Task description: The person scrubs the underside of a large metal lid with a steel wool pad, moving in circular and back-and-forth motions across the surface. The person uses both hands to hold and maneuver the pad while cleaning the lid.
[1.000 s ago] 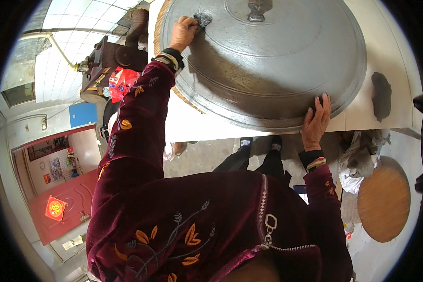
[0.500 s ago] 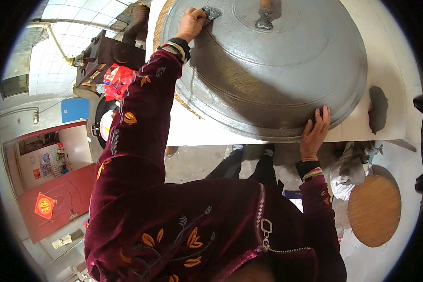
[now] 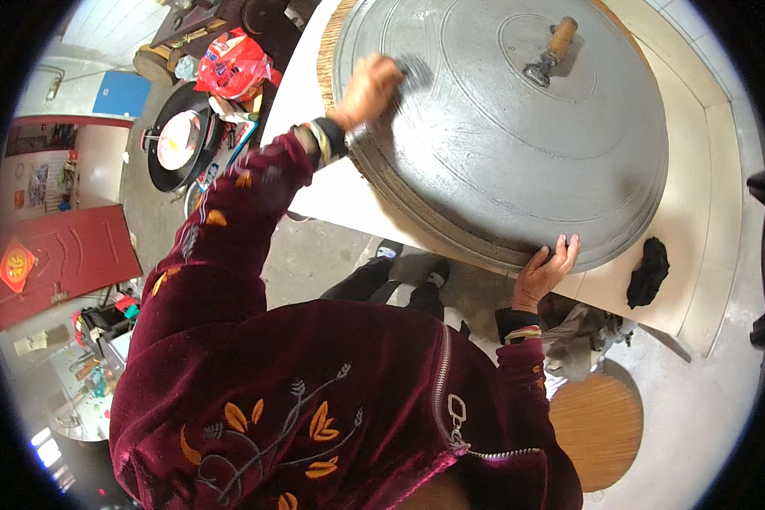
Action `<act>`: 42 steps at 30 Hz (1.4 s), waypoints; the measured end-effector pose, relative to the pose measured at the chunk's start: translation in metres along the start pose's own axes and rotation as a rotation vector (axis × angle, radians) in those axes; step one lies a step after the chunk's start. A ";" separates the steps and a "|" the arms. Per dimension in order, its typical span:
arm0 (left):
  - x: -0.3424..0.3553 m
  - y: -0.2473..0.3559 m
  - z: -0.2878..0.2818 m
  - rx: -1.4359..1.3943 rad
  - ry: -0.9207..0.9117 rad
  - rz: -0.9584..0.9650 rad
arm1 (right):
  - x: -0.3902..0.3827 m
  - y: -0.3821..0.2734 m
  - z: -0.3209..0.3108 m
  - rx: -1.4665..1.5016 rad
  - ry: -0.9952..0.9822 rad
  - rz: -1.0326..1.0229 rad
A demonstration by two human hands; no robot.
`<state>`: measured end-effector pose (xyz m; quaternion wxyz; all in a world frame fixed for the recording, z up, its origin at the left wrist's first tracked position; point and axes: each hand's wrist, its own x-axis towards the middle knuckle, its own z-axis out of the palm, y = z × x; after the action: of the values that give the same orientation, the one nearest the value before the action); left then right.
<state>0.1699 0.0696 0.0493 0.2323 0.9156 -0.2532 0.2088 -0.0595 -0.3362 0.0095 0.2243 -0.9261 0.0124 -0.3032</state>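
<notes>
A large domed grey metal pot lid [image 3: 518, 161] with a wooden knob handle [image 3: 561, 39] rests on a white counter [image 3: 365, 204]. My left hand [image 3: 370, 92], slightly smeared by motion, is closed on a dark grey scouring pad [image 3: 415, 75], which touches the lid's upper left part. The pad looks like steel wool. At the lid's near right rim lies my right hand [image 3: 548, 270], its fingers stretched over the edge and holding nothing else.
A black crumpled cloth-like thing [image 3: 648, 272] lies on the counter to the right. Below stands a round wooden board [image 3: 599, 425] beside grey cloths [image 3: 580, 338]. On the left are a black wok [image 3: 172, 170], a red plastic bag [image 3: 236, 65] and a red door [image 3: 59, 263].
The view has swung, so the lid sits further right. My left hand has moved with the scouring pad down the lid's left side. My right hand stays on the near rim.
</notes>
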 end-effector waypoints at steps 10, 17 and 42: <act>-0.043 0.048 -0.010 0.024 -0.093 0.075 | -0.005 0.000 0.003 0.009 -0.010 0.042; -0.020 0.029 -0.013 -0.064 0.117 0.184 | -0.007 0.000 0.003 0.040 -0.050 0.095; 0.006 0.162 0.037 -0.213 -0.261 0.546 | -0.002 -0.001 0.002 0.020 0.032 0.023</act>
<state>0.0936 -0.0753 0.0743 0.2277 0.8033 -0.5378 0.1163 -0.0600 -0.3339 0.0073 0.2368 -0.9187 0.0237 -0.3153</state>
